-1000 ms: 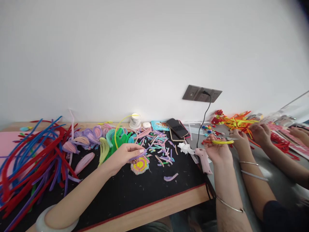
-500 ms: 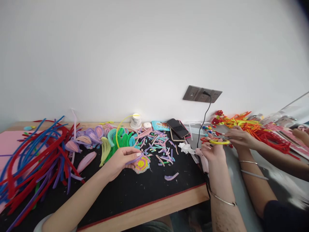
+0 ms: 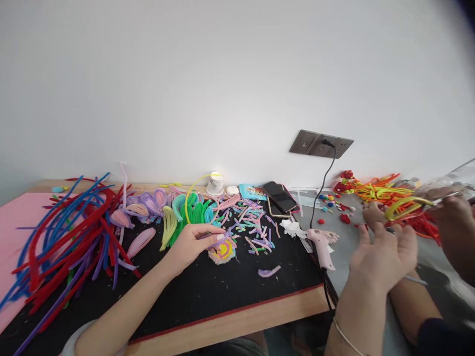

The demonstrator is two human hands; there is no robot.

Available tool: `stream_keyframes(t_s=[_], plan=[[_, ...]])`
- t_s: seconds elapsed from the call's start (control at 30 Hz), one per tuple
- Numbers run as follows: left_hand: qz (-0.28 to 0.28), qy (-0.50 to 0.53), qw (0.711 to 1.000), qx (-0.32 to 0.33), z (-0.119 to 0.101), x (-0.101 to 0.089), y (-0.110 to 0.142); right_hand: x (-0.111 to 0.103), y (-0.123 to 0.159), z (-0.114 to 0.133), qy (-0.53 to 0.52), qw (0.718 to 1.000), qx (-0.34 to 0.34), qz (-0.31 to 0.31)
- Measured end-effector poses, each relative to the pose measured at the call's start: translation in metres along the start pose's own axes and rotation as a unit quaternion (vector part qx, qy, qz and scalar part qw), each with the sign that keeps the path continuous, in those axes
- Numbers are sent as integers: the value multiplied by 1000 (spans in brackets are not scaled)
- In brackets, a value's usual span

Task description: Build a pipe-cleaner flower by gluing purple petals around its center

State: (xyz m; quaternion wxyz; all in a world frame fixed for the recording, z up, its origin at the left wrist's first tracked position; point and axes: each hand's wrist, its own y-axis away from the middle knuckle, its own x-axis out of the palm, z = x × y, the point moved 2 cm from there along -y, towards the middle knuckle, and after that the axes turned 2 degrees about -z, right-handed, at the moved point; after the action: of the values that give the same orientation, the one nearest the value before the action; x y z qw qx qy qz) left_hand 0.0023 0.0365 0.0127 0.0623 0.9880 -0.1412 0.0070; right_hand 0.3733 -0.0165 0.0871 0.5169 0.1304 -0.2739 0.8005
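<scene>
Matting, black with a red edge, lies nearest me, one lilac scrap alone on it. Beyond that, my left hand pinches a purple strip between thumb and finger, just beside a round fuzzy patch of yellow and pink (whether I touch that too, I cannot tell). My right hand is loosely spread, with nothing I can see in its grip; yellow-handled scissors are just past its fingertips, blades toward a co-worker's blurred hand. Farther back, the snipped bits, green loops and pink-and-purple loops suggest much cutting and bending is done; the long red and blue stems look unshaped so far. A white cup stands near the wall.
</scene>
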Motion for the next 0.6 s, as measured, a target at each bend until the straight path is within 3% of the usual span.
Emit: stream_keyframes(t_s=[0.07, 0.1, 0.17, 0.2, 0.27, 0.3, 0.33, 0.4, 0.6], plan=[[14, -18, 999, 27, -3, 3, 2, 2, 23, 10, 11, 995, -102, 15], [22, -26, 999, 38, -5, 5, 3, 7, 38, 10, 27, 993, -102, 59], [37, -41, 997, 51, -9, 9, 5, 21, 73, 3, 103, 972, -22, 209], [45, -52, 996, 53, -11, 12, 7, 30, 94, -4, 157, 928, 40, 336], [61, -74, 994, 55, -13, 16, 9, 44, 136, -15, 225, 796, 117, 549], [66, -82, 993, 57, -13, 18, 10, 49, 153, -18, 242, 744, 127, 611], [70, -86, 992, 59, -13, 19, 11, 53, 166, -21, 247, 709, 122, 648], [75, -75, 993, 60, -12, 21, 13, 60, 182, -23, 242, 686, 105, 678], [93, -33, 994, 46, -16, 20, 14, 60, 184, -29, 176, 692, 168, 680]])
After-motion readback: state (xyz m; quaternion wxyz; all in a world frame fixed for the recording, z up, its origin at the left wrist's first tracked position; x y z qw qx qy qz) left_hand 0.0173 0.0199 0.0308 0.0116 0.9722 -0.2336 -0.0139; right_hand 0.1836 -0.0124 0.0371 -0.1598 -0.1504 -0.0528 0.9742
